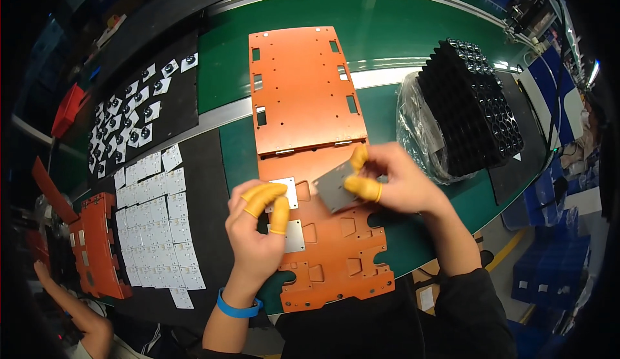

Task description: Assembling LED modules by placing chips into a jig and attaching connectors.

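Note:
My right hand [397,181], with yellow finger cots on thumb and forefinger, pinches a dark grey square plate [334,188] tilted above the orange fixture [342,230]. My left hand [260,223], also in yellow cots, has thumb and forefinger brought together over a white square board [290,193]. Whether anything sits between those tips is hidden. Just below, a second pale board [295,236] lies on the fixture, partly behind the left thumb. The fixture's hinged orange lid [303,94] is folded back, away from me.
White boards [155,210] lie in rows on a black mat at left; boards with black round parts [123,117] lie beyond. Stacked black trays [468,101] with clear plastic stand at right. Another orange fixture [97,249] and a co-worker's arm [74,307] are far left.

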The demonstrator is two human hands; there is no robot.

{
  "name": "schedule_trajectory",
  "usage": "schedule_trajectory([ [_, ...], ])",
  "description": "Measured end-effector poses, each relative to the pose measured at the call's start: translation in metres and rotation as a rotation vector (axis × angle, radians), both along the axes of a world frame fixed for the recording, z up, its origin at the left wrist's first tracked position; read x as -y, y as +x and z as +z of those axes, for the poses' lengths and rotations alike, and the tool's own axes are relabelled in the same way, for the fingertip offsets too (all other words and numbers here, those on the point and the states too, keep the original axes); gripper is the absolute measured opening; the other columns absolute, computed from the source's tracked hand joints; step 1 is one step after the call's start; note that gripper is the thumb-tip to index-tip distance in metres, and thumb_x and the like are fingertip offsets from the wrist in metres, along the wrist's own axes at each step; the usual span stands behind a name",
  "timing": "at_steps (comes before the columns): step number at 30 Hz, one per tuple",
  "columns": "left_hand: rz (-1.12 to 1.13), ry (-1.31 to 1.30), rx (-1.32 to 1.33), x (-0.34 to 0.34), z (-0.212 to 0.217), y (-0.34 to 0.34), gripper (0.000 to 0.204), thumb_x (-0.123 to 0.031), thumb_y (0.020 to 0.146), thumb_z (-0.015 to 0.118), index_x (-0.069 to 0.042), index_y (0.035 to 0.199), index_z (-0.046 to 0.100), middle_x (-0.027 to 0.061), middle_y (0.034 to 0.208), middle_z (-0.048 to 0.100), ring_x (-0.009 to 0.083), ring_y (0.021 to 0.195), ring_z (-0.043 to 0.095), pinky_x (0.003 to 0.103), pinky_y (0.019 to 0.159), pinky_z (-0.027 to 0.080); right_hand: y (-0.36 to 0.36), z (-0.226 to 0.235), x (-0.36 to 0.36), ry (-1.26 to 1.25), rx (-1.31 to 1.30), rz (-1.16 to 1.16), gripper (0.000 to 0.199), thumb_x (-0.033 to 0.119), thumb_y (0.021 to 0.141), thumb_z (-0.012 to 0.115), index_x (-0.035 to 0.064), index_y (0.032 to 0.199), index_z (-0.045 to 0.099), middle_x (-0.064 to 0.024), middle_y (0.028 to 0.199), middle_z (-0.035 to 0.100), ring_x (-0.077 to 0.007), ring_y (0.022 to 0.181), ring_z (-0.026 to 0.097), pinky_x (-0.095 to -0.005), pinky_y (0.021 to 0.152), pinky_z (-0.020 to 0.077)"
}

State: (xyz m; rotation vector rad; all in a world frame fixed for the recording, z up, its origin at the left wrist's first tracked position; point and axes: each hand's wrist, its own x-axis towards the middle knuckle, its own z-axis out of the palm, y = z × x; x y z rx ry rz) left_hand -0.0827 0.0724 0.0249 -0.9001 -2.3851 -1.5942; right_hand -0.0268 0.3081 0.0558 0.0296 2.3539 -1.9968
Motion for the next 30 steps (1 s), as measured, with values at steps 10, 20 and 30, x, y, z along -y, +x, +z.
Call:
schedule_trajectory([
  [10,0.032,-0.115,-0.057,-0.001,-0.005,-0.002,0.026,-0.001,0.082,0.062,0.002,0.108,0.062,0.0140,0.108,0.062,0.0342,0.109,0.049,0.040,0.093,0.042,0.003,0.002,-0.051,0.333,0.131,-0.087,0.025,0.015,0.076,0.071,-0.0019,0.068,0.055,-0.0002,0.057,0.046,-0.0073,0.055,0.041,-0.0265,0.049,0.0344],
  [20,0.026,-0.146,-0.060,-0.001,-0.007,-0.003,0.027,-0.001,0.082,0.063,0.002,0.108,0.061,0.0141,0.109,0.061,0.0350,0.110,0.049,0.041,0.095,0.041,0.001,0.013,-0.053,0.550,0.325,0.124,0.027,0.016,0.080,0.072,-0.0039,0.069,0.057,-0.0018,0.057,0.048,-0.0084,0.054,0.042,-0.0288,0.049,0.0364],
  [30,0.024,-0.143,-0.061,0.000,-0.006,-0.002,0.028,-0.001,0.081,0.063,0.002,0.109,0.061,0.0147,0.109,0.061,0.0356,0.110,0.049,0.041,0.095,0.041,-0.002,0.014,-0.051,0.485,0.514,0.118,0.026,0.018,0.087,0.064,-0.0048,0.074,0.061,-0.0056,0.059,0.059,-0.0102,0.052,0.056,-0.0266,0.047,0.0439],
])
